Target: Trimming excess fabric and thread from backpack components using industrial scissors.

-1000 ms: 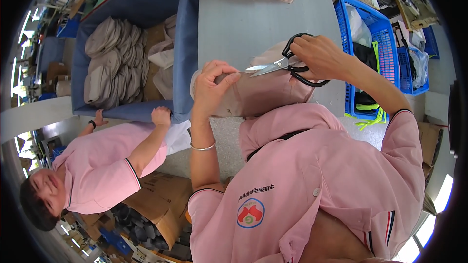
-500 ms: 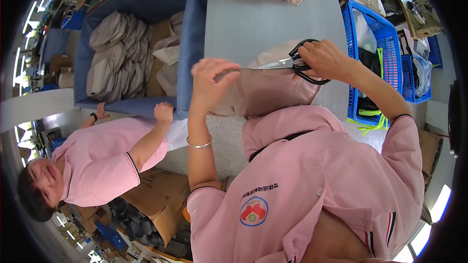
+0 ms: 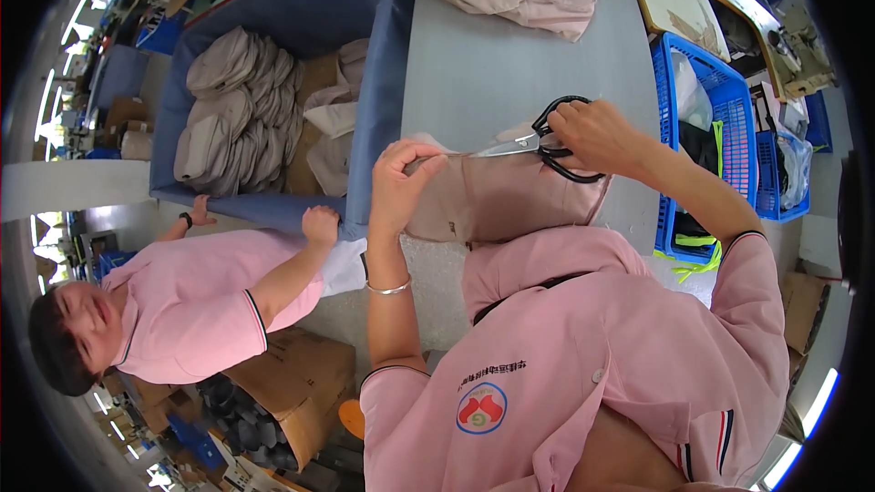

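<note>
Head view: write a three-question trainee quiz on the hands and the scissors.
1. True or false: the right hand holds the scissors.
2. What does the left hand pinch? A) beige cloth B) blue crate C) cardboard box
3. Fill in: the scissors' handles are ___ in colour.

Key
1. True
2. A
3. Black

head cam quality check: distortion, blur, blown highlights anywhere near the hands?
Head view: heavy fisheye, so the grey table edges bow and the corners go black. Centre is sharp: the right hand on the black-handled scissors and the left hand pinching the beige fabric piece show no motion blur. Lighting is even, with blown highlights only at the rim.
</note>
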`<move>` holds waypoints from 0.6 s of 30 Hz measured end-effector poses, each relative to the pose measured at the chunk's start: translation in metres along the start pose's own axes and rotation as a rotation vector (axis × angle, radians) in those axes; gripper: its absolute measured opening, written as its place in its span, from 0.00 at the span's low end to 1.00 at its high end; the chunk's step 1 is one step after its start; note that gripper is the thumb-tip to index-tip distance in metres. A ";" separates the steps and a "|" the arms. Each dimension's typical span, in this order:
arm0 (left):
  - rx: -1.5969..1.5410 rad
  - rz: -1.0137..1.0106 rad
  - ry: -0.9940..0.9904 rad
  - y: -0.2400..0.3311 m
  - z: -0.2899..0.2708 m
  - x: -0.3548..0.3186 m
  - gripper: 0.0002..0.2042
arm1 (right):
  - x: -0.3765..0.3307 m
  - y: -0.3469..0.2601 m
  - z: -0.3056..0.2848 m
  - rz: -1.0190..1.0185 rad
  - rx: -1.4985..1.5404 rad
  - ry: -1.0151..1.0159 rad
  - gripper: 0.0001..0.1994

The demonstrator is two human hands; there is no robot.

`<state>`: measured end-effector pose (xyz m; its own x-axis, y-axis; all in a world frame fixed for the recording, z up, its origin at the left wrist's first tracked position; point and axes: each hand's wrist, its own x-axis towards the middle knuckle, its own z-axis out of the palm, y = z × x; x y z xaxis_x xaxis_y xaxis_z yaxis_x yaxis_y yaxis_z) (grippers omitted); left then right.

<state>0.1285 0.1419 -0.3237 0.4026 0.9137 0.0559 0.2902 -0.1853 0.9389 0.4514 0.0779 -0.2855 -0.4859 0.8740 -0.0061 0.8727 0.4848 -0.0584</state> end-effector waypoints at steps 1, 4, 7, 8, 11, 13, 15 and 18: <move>0.000 -0.004 0.007 0.000 0.000 -0.003 0.05 | 0.000 0.000 0.001 -0.008 0.001 -0.001 0.25; 0.017 -0.004 0.017 -0.002 0.003 -0.003 0.07 | 0.005 0.007 0.007 0.005 -0.027 0.027 0.28; 0.101 0.133 0.387 -0.007 0.018 -0.006 0.09 | 0.014 0.024 0.021 0.046 0.053 0.032 0.26; 0.045 0.060 0.558 -0.016 0.022 -0.014 0.10 | 0.018 0.030 0.023 0.094 0.112 0.016 0.24; -0.206 -0.195 0.721 -0.048 0.046 -0.052 0.09 | 0.014 0.064 0.054 0.166 0.221 0.014 0.20; -0.260 -0.373 0.533 -0.079 0.073 -0.096 0.09 | 0.005 0.083 0.078 0.287 0.332 0.031 0.18; -0.291 -0.548 0.251 -0.102 0.105 -0.140 0.11 | 0.003 0.084 0.082 0.363 0.397 0.010 0.18; -0.338 -0.714 0.044 -0.117 0.157 -0.183 0.11 | 0.003 0.097 0.094 0.502 0.711 0.037 0.19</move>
<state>0.1573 -0.0607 -0.4969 0.1816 0.7848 -0.5925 0.1829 0.5651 0.8045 0.5300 0.1239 -0.3852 -0.0387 0.9853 -0.1666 0.7403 -0.0838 -0.6670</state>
